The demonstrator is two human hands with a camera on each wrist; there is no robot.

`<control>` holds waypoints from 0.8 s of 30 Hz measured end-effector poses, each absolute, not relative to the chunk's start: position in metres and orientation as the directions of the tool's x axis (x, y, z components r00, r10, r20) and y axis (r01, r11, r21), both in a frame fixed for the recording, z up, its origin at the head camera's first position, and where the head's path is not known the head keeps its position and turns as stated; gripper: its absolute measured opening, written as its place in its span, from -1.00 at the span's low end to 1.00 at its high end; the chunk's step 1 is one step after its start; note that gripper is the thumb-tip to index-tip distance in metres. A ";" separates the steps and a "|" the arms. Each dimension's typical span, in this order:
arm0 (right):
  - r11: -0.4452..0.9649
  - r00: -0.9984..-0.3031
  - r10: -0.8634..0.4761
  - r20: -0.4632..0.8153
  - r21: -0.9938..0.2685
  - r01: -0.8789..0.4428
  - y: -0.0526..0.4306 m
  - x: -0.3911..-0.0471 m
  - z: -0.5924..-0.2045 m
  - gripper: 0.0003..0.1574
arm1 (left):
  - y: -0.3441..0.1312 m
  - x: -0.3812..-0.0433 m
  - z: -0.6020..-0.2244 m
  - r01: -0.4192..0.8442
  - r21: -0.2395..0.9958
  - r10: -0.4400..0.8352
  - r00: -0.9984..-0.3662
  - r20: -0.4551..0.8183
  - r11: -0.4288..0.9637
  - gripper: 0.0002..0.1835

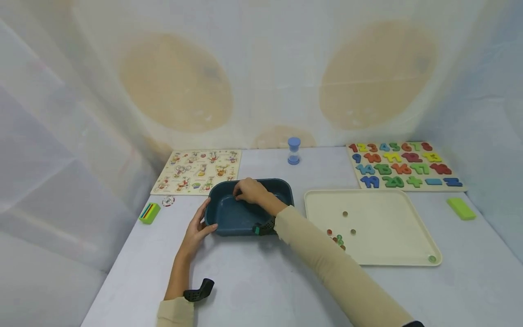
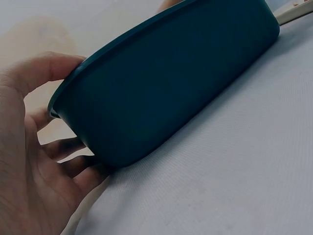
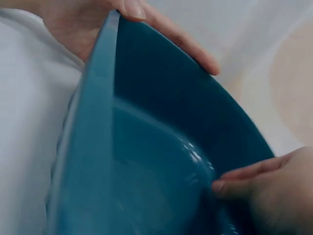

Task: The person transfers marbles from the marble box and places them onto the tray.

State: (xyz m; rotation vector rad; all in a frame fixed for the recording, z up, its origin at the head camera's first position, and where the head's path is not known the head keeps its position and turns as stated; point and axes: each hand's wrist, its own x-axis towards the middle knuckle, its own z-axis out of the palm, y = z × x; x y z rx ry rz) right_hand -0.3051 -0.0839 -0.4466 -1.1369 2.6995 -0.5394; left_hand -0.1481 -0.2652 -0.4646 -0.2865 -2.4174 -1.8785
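A dark teal plastic basin (image 1: 234,215) stands on the white-covered table. My left hand (image 1: 197,230) grips its left end, thumb on the rim and fingers along the outer wall, as the left wrist view also shows. Inside the basin is my right hand (image 1: 251,190), reaching over the near rim. Its thumb and index finger come together low over the basin floor (image 3: 151,176) in the right wrist view. Whether something small is between those fingertips I cannot tell.
Right of the basin lies a cream tray (image 1: 388,227) with several small round tokens (image 1: 338,239). Behind stand a number puzzle board (image 1: 402,170), a blue sand timer (image 1: 293,151) and a picture puzzle board (image 1: 192,170). A green block (image 1: 461,208), a striped block (image 1: 149,213) and a poker chip (image 1: 168,201) lie around.
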 end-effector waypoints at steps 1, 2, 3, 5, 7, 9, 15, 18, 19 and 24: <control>0.628 -0.694 -0.720 0.017 -0.411 -0.661 -0.078 -0.304 -0.444 -0.80 | -0.265 -0.149 -0.467 0.183 0.954 0.106 -0.981 0.162 0.235 -0.24; 0.604 -0.689 -0.723 0.052 -0.437 -0.667 -0.071 -0.303 -0.439 -0.80 | -0.265 -0.150 -0.471 0.179 0.956 0.105 -0.982 0.159 0.233 -0.24; 0.577 -0.686 -0.721 0.101 -0.460 -0.675 -0.062 -0.302 -0.435 -0.79 | -0.266 -0.152 -0.474 0.172 0.957 0.103 -0.983 0.151 0.232 -0.24; 0.516 -0.685 -0.701 0.198 -0.521 -0.679 -0.037 -0.298 -0.422 -0.77 | -0.267 -0.155 -0.480 0.168 0.957 0.099 -0.984 0.148 0.236 -0.24; 0.465 -0.690 -0.663 0.290 -0.562 -0.684 -0.005 -0.292 -0.408 -0.76 | -0.269 -0.159 -0.484 0.170 0.954 0.094 -0.984 0.151 0.247 -0.24; 0.454 -0.706 -0.611 0.358 -0.572 -0.683 0.032 -0.286 -0.399 -0.75 | -0.270 -0.161 -0.485 0.173 0.951 0.087 -0.984 0.155 0.258 -0.24; 0.613 -0.832 -0.447 0.328 -0.565 -0.552 0.144 -0.263 -0.408 -0.77 | -0.276 -0.156 -0.483 0.172 0.946 0.071 -0.985 0.158 0.276 -0.24; 0.685 -0.880 -0.400 0.255 -0.555 -0.472 0.184 -0.252 -0.427 -0.75 | -0.279 -0.152 -0.483 0.177 0.945 0.070 -0.984 0.164 0.276 -0.24; 0.703 -0.892 -0.389 0.230 -0.552 -0.449 0.194 -0.249 -0.434 -0.74 | -0.280 -0.151 -0.483 0.169 0.947 0.065 -0.986 0.157 0.275 -0.24; 0.765 -0.926 -0.351 0.137 -0.528 -0.368 0.225 -0.234 -0.459 -0.75 | -0.280 -0.148 -0.483 0.154 0.949 0.058 -0.988 0.144 0.275 -0.24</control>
